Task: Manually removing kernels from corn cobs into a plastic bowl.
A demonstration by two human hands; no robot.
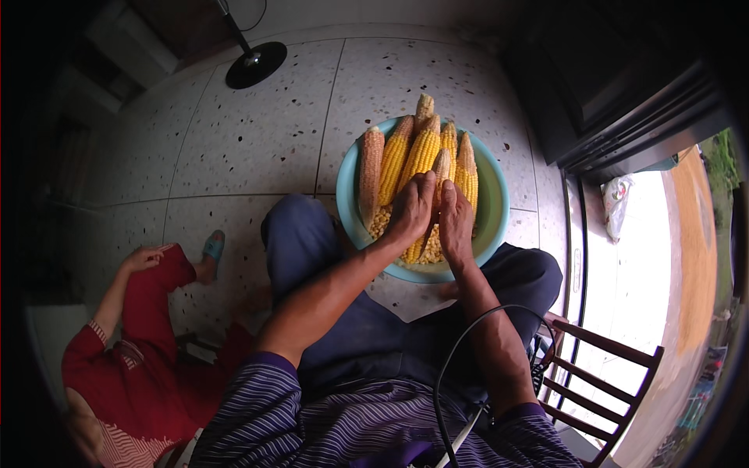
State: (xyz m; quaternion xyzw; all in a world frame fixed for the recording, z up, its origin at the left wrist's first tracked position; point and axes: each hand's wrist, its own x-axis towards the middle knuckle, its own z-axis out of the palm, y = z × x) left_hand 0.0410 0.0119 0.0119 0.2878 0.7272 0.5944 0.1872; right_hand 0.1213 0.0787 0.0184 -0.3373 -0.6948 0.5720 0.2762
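Note:
My left hand (411, 206) and my right hand (457, 217) are side by side, wrapped around one corn ear (443, 162). Its pale tip points away from me, and the fingers hide much of its length. Below my hands is a light-blue plastic basin (347, 193), with loose yellow kernels (432, 248) at its bottom. Several ears lean against the far rim. Among them is a yellow ear (422, 151). At the left of the group lies a reddish-brown cob (371, 169), apparently bare of kernels.
A person in red (140, 327) sits at my left, one slippered foot (214, 248) on the speckled tile floor (263, 140). A black round stand base (257, 64) is at the far left. At right are a wooden chair (608, 380), a doorway track (576, 263) and a plastic bag (616, 205).

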